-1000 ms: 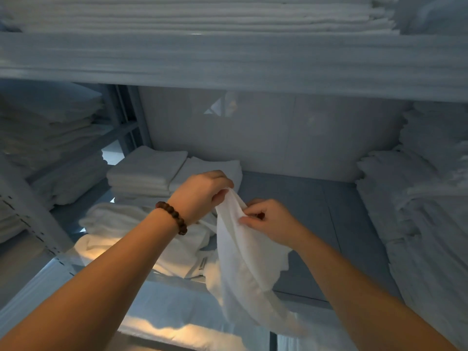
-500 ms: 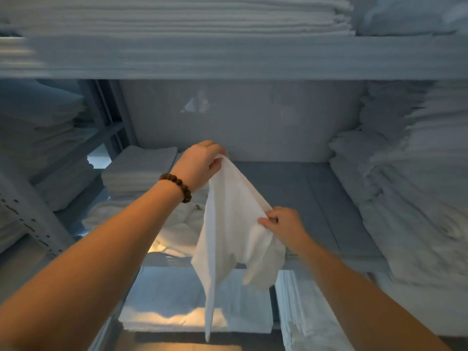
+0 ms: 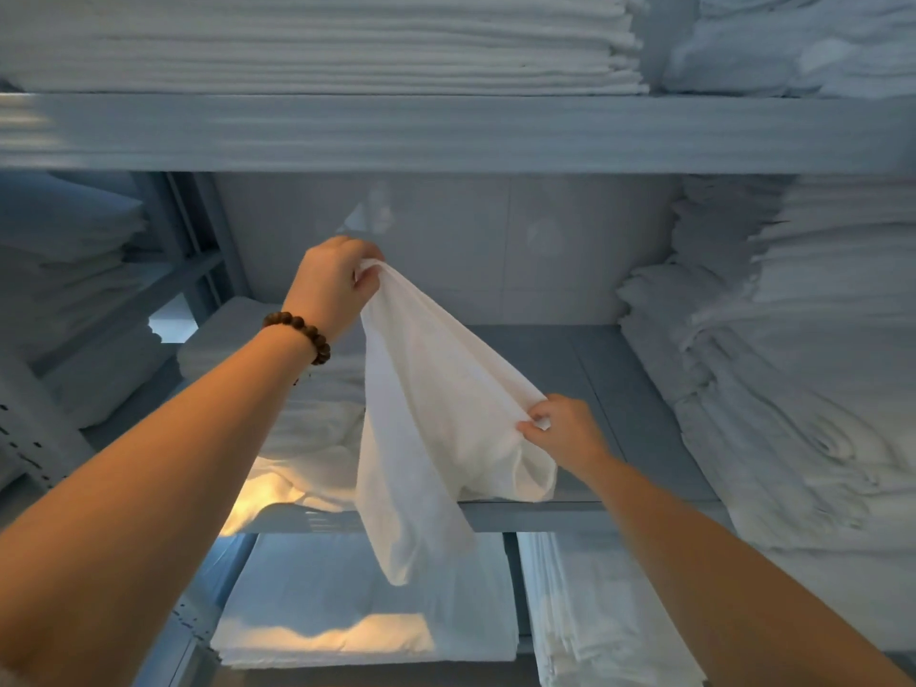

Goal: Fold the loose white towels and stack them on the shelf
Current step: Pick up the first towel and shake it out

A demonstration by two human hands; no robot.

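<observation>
towel (image 3: 436,414) higher now, folded stack (image 3: 223,334) half-hidden behind

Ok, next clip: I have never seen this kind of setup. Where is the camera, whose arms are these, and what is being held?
No machine: the grips are a person's bare hands, filmed by one head-worn camera looking forward and down. The left hand, with a bead bracelet, holds a corner of the white towel high; the right hand pinches its edge lower, so it hangs unfolded before the shelf. On the shelf: a folded stack at left, a loose heap in front of it, tall piles at right.
</observation>
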